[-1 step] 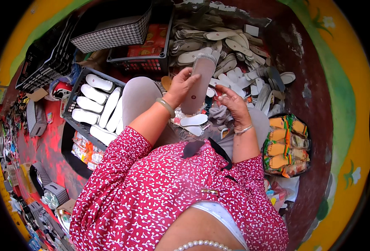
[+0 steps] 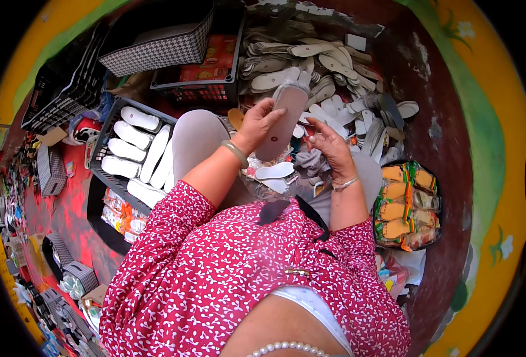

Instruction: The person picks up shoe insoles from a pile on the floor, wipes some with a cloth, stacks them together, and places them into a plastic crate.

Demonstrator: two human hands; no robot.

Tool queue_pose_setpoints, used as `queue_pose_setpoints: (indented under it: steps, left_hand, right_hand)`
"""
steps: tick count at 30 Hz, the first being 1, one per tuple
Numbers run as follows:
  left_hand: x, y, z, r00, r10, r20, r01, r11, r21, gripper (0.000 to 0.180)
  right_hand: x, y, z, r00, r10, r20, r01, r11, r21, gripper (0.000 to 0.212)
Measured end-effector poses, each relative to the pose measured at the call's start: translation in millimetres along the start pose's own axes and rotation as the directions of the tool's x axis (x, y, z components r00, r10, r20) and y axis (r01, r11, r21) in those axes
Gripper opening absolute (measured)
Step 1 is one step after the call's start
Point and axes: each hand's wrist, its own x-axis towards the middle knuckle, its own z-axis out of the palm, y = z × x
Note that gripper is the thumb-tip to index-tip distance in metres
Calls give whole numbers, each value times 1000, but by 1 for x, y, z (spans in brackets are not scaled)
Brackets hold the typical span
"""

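My left hand [image 2: 258,126] is closed round a grey insole [image 2: 282,125], its thumb lying across the broad face. The insole stands tilted in front of my knees, with a small round dark mark near its lower end. More insole edges show behind its upper end; how many are in the hand I cannot tell. My right hand [image 2: 333,149] hovers to the right of it, apart from it, with fingers loosely bent and spread and nothing visible between them. Below, between my legs, lie white insoles [image 2: 275,171] and a crumpled grey cloth [image 2: 311,160].
A heap of pale insoles [image 2: 328,65] spreads beyond my hands. To the left stands a grey crate [image 2: 120,106] holding white insoles. Behind it are a black crate [image 2: 233,83] and a houndstooth box [image 2: 155,53]. Packs of orange insoles [image 2: 394,211] sit at right.
The grey insole in my left hand has tipped slightly. My right hand's fingers have shifted a little, the index finger moving slightly up. Everything else looks the same.
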Motion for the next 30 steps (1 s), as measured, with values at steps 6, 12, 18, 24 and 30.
queue_pose_setpoints:
  steps: [6,12,18,24,30]
  left_hand:
    - [-9,-2,8,983,-102,151,48,944,325,25]
    - [-16,-13,6,960,-133,246,33,927,374,42]
    - [-15,-7,7,957,-120,265,-88,750,656,43]
    - [-16,-8,8,947,22,321,-243,703,668,44]
    - [0,-29,-3,931,356,79,-309,656,688,33]
  right_hand:
    - [4,4,6,992,-105,-70,110,991,78,45]
    - [0,3,3,981,-50,-190,57,998,29,25]
    - [2,12,4,981,-86,-174,68,992,-108,28]
    - [3,16,4,973,-95,-209,61,985,-161,29]
    - [6,17,1,885,-332,-325,236,924,-301,29]
